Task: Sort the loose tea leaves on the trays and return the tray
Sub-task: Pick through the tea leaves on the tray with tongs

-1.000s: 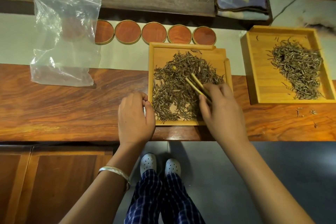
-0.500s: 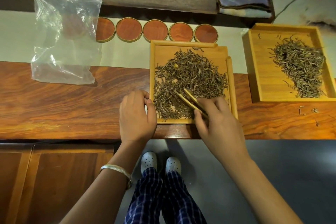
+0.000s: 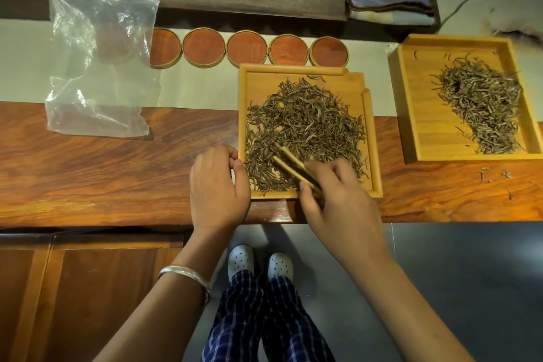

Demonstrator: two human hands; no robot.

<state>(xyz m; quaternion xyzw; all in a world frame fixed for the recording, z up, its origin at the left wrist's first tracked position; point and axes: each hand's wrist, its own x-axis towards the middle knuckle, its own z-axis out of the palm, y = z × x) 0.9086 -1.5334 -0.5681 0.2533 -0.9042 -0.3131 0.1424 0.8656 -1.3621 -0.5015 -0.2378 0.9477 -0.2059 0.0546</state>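
A light wooden tray (image 3: 370, 138) lies on the table in front of me with a wide heap of dark loose tea leaves (image 3: 305, 123) in it. My right hand (image 3: 338, 200) grips bamboo tweezers (image 3: 289, 166), whose tips rest in the leaves at the tray's near left part. My left hand (image 3: 217, 188) is curled against the tray's near left corner, fingers touching its left edge. A second wooden tray (image 3: 411, 114) to the right holds a smaller pile of leaves (image 3: 482, 103).
A clear plastic bag (image 3: 100, 56) lies at the left. Several round wooden coasters (image 3: 246, 47) line up behind the near tray. A folded cloth (image 3: 390, 0) sits at the back right. A few stray leaves (image 3: 487, 175) lie on the table.
My right hand has drawn the tweezers toward the near left part of the tray, and the leaves look spread wider. My left hand has stayed at the tray's corner.
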